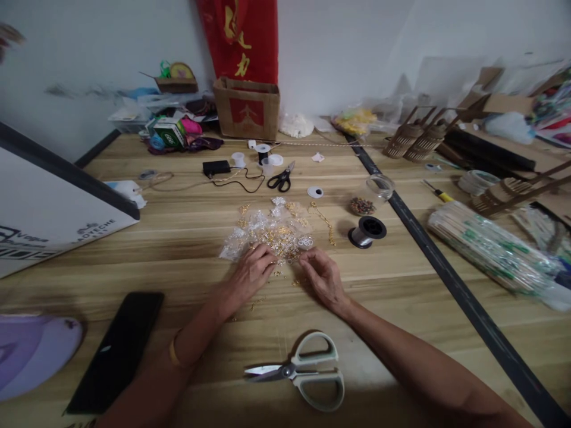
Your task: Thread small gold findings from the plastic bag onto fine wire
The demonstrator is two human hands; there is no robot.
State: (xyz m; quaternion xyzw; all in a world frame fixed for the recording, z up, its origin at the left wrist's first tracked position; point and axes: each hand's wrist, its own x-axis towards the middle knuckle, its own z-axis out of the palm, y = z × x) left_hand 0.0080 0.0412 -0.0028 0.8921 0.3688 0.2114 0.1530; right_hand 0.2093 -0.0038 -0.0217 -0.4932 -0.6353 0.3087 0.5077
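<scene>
Fingers of left hand and right hand bend at the trinket pile on the table, whether gripping anything I can't tell, and hasty sweeps could scatter it.

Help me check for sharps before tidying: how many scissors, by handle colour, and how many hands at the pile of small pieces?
Black-handled scissors: 1
Pale-handled scissors: 1
Hands, left hand and right hand: 2
Total: 4

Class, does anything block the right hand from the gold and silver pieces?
Nothing visible does: the right hand is at the near edge of the gold and silver pieces; the pale-handled scissors lie aside.
</scene>
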